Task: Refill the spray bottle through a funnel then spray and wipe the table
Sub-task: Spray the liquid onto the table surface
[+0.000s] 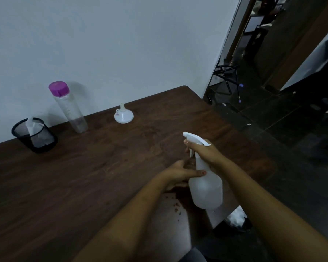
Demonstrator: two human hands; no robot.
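A translucent white spray bottle hangs over the near edge of the dark wooden table. My right hand grips its neck just under the white trigger head, whose nozzle points left and away. My left hand holds the bottle's shoulder from the left, thumb across the front. A white funnel sits upside down near the wall. Left of the funnel stands a tall clear bottle with a purple cap, almost without liquid.
A black mesh cup holding crumpled white tissue stands at the far left by the wall. The table's right edge drops to a dark tiled floor. A white crumpled thing lies on the floor below the bottle.
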